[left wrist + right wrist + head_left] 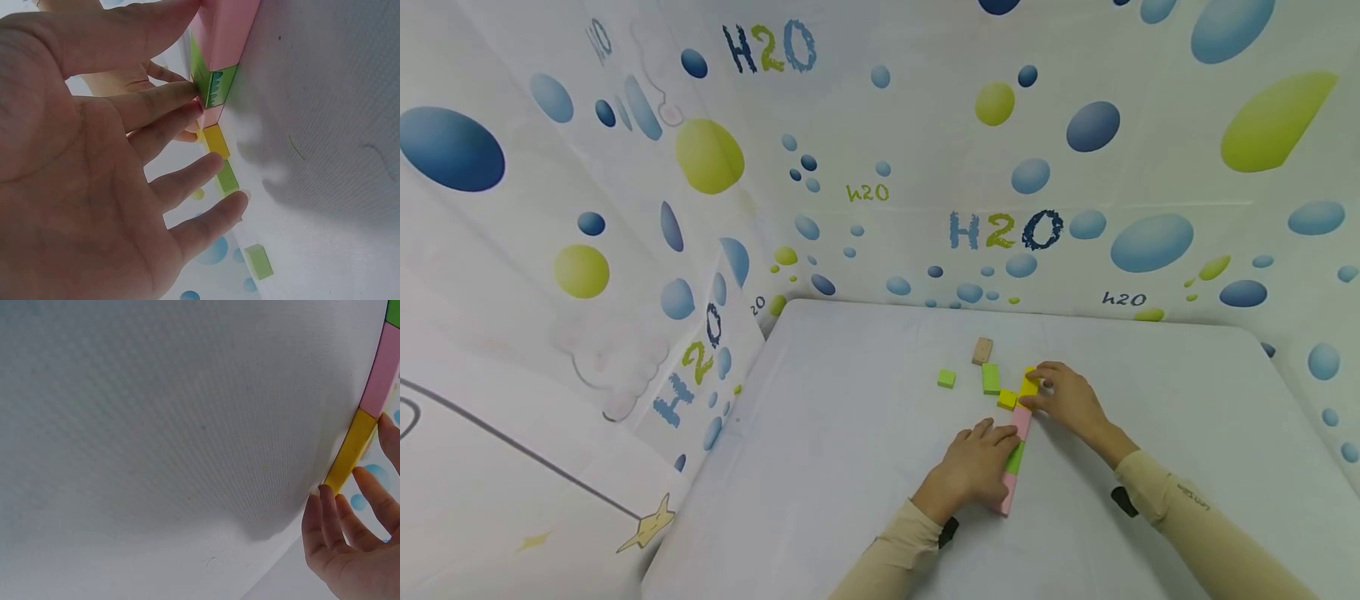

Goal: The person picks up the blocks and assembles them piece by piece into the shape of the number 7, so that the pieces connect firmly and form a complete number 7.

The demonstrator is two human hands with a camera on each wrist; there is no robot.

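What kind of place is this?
Perhaps a screened-off play or practice corner: a white table stands beside walls covered in bubble pictures and "H2O" lettering, with colourful blocks on the tabletop.

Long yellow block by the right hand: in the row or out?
In: the long yellow block sits end to end with a pink block, in line.

the table (pixel 820 417) has a white surface and rounded far corners. behind it, the white back wall (pixel 925 125) carries printed blue and yellow-green ovals (pixel 1152 243) and h2o lettering (pixel 1000 231). the left wall (pixel 512 250) continues the print, with a yellow star (pixel 653 525) at lower left. light is diffuse; shadows on the table are soft
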